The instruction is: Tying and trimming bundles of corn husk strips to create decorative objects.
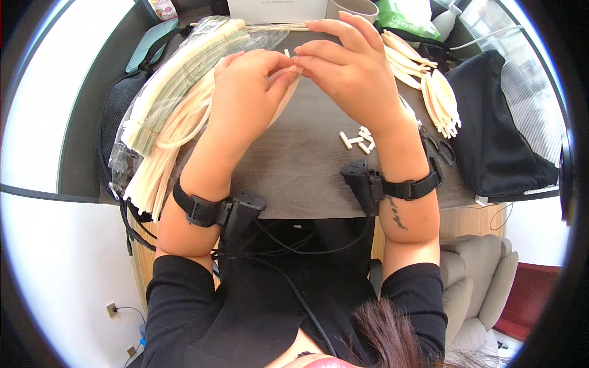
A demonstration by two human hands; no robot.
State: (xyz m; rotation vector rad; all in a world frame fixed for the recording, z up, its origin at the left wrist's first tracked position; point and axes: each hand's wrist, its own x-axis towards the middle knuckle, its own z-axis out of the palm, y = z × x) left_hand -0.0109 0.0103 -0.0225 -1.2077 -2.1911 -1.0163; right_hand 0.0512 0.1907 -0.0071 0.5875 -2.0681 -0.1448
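Up over the far part of the desk, my left hand and my right hand meet at the fingertips. Both pinch a cream chenille stem, which bends down behind my left hand. Its short tip pokes up between the hands; my fingers hide the exact join. To the left of my left hand lie loose cream chenille stems and a clear plastic bag with cream and green bundles. Several leaf-shaped cream loops rest right of my right hand. Short white cut pieces lie near my right forearm.
Dark-handled scissors lie beyond my right forearm, beside a black fabric pouch. At the back stand a white box, a beige cup, a green-and-white packet and a white vase. Cables hang from my forearm-mounted devices.
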